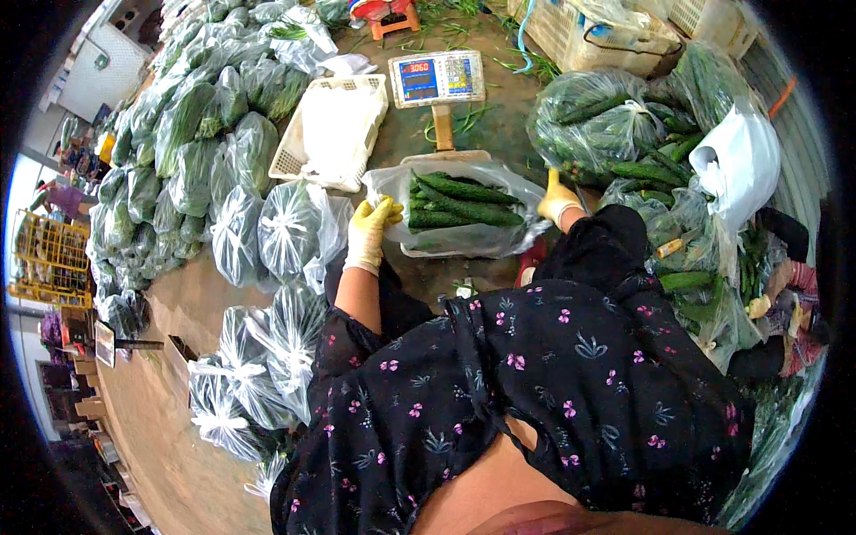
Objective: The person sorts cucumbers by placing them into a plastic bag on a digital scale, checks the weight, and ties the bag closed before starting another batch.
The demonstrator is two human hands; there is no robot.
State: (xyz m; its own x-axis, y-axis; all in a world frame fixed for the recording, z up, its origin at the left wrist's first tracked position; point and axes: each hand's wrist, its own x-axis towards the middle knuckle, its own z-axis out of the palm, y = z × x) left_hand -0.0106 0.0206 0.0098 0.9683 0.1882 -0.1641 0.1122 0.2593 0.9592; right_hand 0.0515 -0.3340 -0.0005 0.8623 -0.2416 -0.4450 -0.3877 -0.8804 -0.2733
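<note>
A clear plastic bag [513,239] lies across the platform of a digital scale [439,78], with several long, bumpy dark green cucumbers [464,203] inside. My left hand [370,230], in a pale yellow glove, is closed on the bag's left end. At its right end my right hand [559,201], gloved too, grips the plastic with one finger sticking up. The cucumbers lie side by side between both hands. Most of the scale's platform is hidden under the bag; its lit display stands just beyond.
Tied bags [290,223] of greens heap up on the left, beside a white crate [374,111]. More bagged cucumbers [588,111] and a stack of white plastic bags [740,165] lie on the right. Another person [798,303] is at the right edge. Crates [615,40] stand at the back.
</note>
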